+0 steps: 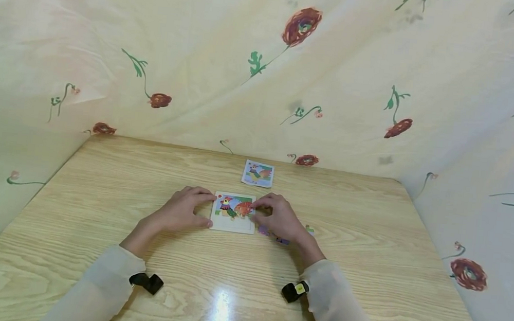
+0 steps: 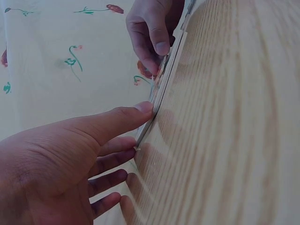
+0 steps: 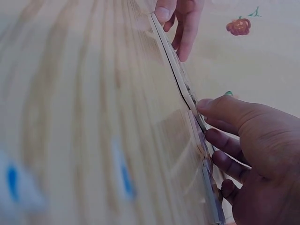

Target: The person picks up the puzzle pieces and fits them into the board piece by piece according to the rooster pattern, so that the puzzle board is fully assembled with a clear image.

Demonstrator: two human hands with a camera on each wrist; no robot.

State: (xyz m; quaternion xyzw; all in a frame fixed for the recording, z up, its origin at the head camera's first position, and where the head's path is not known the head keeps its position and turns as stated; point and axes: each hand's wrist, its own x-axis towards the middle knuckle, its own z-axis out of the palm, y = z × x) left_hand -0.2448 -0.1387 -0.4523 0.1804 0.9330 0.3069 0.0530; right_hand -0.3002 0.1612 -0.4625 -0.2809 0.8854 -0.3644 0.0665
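Note:
A white-framed puzzle board [image 1: 232, 225] with a rooster picture in its upper part lies flat on the table. My left hand [image 1: 187, 208] rests against the board's left side, thumb at the lower corner and index finger at the upper one. In the left wrist view, its other fingers spread loosely beside the edge. At the board's right edge, my right hand [image 1: 283, 219] touches the red-orange tail area with thumb and index tips apart. Loose puzzle pieces [image 1: 263, 230] lie right of the board, partly hidden beneath my right hand.
Behind the board lies a square card [image 1: 257, 174] with a matching rooster picture. The light wooden table [image 1: 169, 297] meets a floral cloth [image 1: 191, 71] at the back and both sides. Black wrist cameras [image 1: 150, 283] sit on both wrists.

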